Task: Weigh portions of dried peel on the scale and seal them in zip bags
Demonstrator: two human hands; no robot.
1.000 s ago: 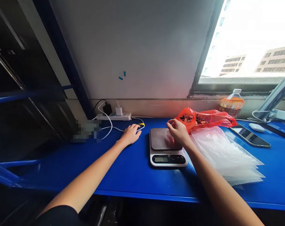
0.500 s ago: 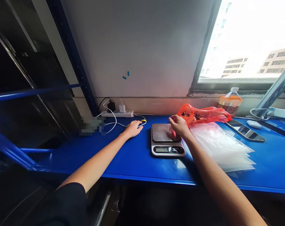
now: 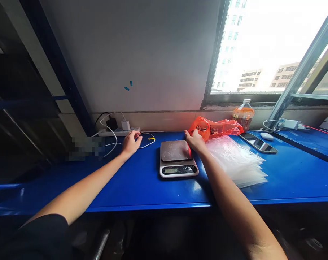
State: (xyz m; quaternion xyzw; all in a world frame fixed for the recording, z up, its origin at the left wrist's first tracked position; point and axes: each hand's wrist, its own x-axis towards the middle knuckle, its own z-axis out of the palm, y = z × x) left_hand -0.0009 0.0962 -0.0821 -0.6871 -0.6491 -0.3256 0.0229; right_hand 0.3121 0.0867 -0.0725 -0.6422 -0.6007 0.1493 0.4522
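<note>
Red bag [image 3: 226,128], probably light, soft, best pinched at its rim; left hand [image 3: 131,143] loosely curled, empty; right hand [image 3: 196,141], grip unclear.

Apparently a workshop or storeroom. A blue counter [image 3: 147,195] runs beneath the fingers [image 3: 131,136], a digital scale [image 3: 175,151] sits beside the right ones, and a blue rack post [image 3: 54,68] rises left of both.

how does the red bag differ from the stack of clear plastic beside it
The red bag is crumpled and rounded; the stack of clear plastic lies flat with pointed corners. The red bag holds dark pieces; no contents show in the stack. Both are see-through and lie on the blue table.
</note>
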